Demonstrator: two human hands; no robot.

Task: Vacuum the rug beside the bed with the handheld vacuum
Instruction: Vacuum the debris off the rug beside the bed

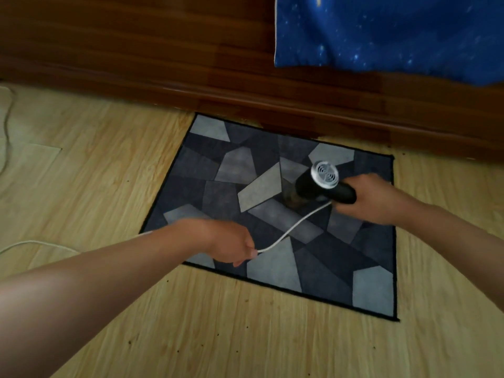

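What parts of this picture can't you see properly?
All in the head view:
The vacuum has a blurred nozzle, so whether it touches the rug is unclear.
The cord is pinched by the left hand, then covered by the left arm and cut off by the left edge; no plug shows.
The rug's far edge lies partly under the bed frame.
The right hand has its fingertips hidden under the vacuum's handle.

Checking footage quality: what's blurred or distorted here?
Head view: the right hand gripping the black handheld vacuum and the left hand pinching its white cord look smeared; the grey geometric rug is sharper; the lens slightly bows the dark wooden bed frame.
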